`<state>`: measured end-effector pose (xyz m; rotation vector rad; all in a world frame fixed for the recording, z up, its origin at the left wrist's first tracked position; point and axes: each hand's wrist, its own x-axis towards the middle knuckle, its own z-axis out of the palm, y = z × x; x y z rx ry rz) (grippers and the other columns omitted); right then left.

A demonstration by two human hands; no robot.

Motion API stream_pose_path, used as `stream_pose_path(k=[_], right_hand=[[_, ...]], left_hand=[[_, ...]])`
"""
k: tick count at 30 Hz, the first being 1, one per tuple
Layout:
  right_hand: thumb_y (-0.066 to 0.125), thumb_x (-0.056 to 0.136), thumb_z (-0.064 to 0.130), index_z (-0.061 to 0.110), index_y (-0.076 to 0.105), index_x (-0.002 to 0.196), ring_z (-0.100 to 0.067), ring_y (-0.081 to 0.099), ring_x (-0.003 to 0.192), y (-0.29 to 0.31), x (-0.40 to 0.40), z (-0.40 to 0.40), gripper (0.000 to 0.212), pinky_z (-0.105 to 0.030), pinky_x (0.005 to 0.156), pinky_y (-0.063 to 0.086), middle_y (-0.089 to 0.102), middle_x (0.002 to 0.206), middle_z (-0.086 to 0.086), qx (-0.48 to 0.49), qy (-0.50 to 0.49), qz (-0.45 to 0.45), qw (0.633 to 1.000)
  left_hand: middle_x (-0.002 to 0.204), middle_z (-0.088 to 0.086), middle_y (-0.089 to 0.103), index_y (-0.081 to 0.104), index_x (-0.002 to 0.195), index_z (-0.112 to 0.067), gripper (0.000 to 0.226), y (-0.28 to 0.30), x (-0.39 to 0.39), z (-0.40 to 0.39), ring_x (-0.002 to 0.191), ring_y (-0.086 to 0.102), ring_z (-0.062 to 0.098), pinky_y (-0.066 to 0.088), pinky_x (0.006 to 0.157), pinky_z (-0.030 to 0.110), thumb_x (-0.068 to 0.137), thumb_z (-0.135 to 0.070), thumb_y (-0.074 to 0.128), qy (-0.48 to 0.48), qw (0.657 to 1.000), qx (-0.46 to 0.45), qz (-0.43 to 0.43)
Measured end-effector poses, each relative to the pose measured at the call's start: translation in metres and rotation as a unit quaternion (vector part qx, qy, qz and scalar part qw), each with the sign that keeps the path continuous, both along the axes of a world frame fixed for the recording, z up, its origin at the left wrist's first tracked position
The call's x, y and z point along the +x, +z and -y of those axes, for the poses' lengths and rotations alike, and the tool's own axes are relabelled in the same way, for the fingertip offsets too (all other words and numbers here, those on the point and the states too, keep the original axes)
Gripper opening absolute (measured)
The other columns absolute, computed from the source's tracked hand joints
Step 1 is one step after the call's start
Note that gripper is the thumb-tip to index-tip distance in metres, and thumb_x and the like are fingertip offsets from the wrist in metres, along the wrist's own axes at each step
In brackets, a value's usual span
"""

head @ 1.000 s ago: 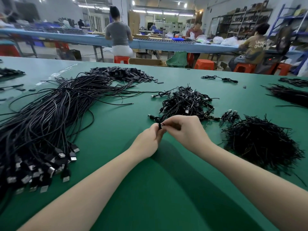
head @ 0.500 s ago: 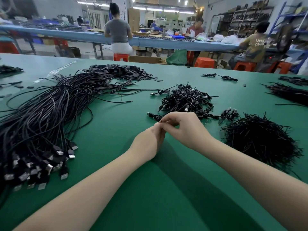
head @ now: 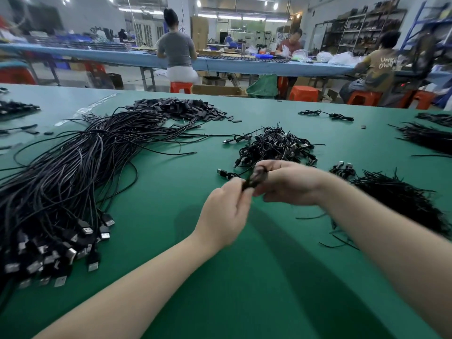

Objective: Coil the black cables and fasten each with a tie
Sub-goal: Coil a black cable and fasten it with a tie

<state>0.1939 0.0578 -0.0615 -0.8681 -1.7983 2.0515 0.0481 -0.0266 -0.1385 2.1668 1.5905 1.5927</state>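
Note:
A small coiled black cable (head: 255,178) is held between both hands above the green table (head: 244,277). My left hand (head: 226,214) pinches its lower end, and my right hand (head: 291,182) grips the coil from the right. Its USB plug (head: 221,172) trails onto the table to the left. Behind my hands lies a pile of coiled cables (head: 276,148). A big bundle of loose black cables (head: 61,179) with USB plugs covers the left side. A heap of black ties (head: 401,199) sits at the right.
A heap of small black flat parts (head: 181,108) lies at the back centre. More cable bundles (head: 430,138) lie at the far right, and a single cable (head: 325,115) lies behind. Several people sit at a blue bench (head: 244,62) beyond the table.
My hands have lifted slightly off the table. The coiled cable, hidden between my fingers before, now shows between them, blurred by motion.

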Motion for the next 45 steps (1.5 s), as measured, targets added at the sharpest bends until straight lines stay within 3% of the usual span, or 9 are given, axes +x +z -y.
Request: stream_pose_path(k=[7,19,23,25,28,32,36,40,45], right_hand=[[0.068,0.087,0.013,0.013,0.058,0.077,-0.009,0.056,0.058,-0.063,-0.051,0.026,0.014,-0.019,0.054,0.046,0.054,0.062,0.0,0.008,-0.307,-0.127,0.943],[0.073,0.084,0.019,0.013,0.074,0.083,-0.005,0.047,0.052,-0.06,-0.025,0.018,0.007,-0.016,0.05,0.039,0.066,0.069,0.003,-0.007,-0.244,-0.054,0.968],[0.071,0.086,0.02,0.017,0.071,0.076,-0.007,0.049,0.055,-0.052,-0.025,0.022,0.01,-0.018,0.052,0.039,0.065,0.065,0.007,0.152,-0.237,0.009,0.959],[0.068,0.086,0.018,0.015,0.069,0.076,-0.012,0.057,0.064,-0.047,-0.028,0.024,0.01,-0.02,0.059,0.044,0.068,0.071,0.003,0.401,-0.26,0.089,0.874],[0.066,0.081,0.003,0.004,0.065,0.077,-0.031,0.059,0.072,-0.037,-0.03,0.03,0.004,-0.036,0.068,0.048,0.064,0.075,-0.011,0.717,-0.235,0.129,0.644],[0.063,0.074,-0.006,0.005,0.058,0.07,-0.033,0.063,0.076,-0.022,-0.03,0.035,0.013,-0.04,0.067,0.052,0.057,0.072,-0.012,0.855,-0.185,0.106,0.472],[0.06,0.083,-0.005,-0.002,0.058,0.08,-0.036,0.065,0.082,-0.016,-0.032,0.038,0.005,-0.04,0.062,0.053,0.059,0.084,-0.018,0.747,-0.141,0.024,0.649],[0.063,0.086,0.006,0.012,0.058,0.075,-0.017,0.06,0.059,-0.016,-0.028,0.029,0.014,-0.029,0.055,0.044,0.062,0.068,-0.005,0.477,-0.282,-0.029,0.832],[0.063,0.089,0.005,0.009,0.063,0.077,-0.015,0.067,0.063,-0.018,-0.027,0.027,0.013,-0.033,0.064,0.057,0.069,0.067,-0.005,0.292,-0.261,-0.088,0.916]], left_hand=[[0.077,-0.016,0.061,0.051,0.094,-0.025,0.014,-0.01,-0.007,-0.02,0.071,0.054,-0.002,0.041,0.071,0.022,0.103,-0.024,0.04,0.002,0.936,-0.175,0.306],[0.07,-0.005,0.04,0.043,0.102,-0.016,0.003,-0.007,-0.018,-0.025,0.052,0.038,-0.002,0.034,0.05,0.013,0.103,-0.016,0.04,-0.131,0.895,-0.24,0.352],[0.063,-0.009,0.036,0.044,0.101,-0.016,0.006,-0.004,-0.019,-0.023,0.052,0.032,0.001,0.03,0.048,0.014,0.104,-0.017,0.038,-0.155,0.882,-0.249,0.368],[0.06,-0.009,0.035,0.044,0.097,-0.016,0.01,0.001,-0.015,-0.022,0.048,0.03,0.003,0.028,0.045,0.013,0.104,-0.019,0.037,-0.146,0.873,-0.253,0.39],[0.051,-0.005,0.035,0.043,0.087,-0.011,0.024,0.021,-0.012,-0.024,0.042,0.028,0.008,0.024,0.04,0.017,0.104,-0.026,0.037,-0.119,0.858,-0.307,0.395],[0.049,-0.003,0.045,0.057,0.053,-0.021,0.046,0.062,-0.042,-0.018,0.041,0.046,0.014,0.043,0.049,0.021,0.094,-0.039,0.049,-0.141,0.765,-0.513,0.363],[0.054,-0.002,0.055,0.061,0.048,-0.018,0.036,0.081,-0.065,-0.006,0.046,0.053,0.013,0.055,0.059,0.027,0.072,-0.045,0.066,-0.179,0.757,-0.532,0.335],[0.065,-0.008,0.061,0.079,0.083,-0.022,0.012,0.084,-0.062,-0.012,0.058,0.056,0.006,0.053,0.062,0.022,0.081,-0.029,0.068,-0.216,0.84,-0.375,0.328],[0.095,0.0,0.074,0.076,0.098,-0.031,0.026,0.075,-0.05,-0.011,0.086,0.067,0.01,0.055,0.081,0.023,0.089,-0.009,0.065,-0.193,0.92,-0.254,0.228]])
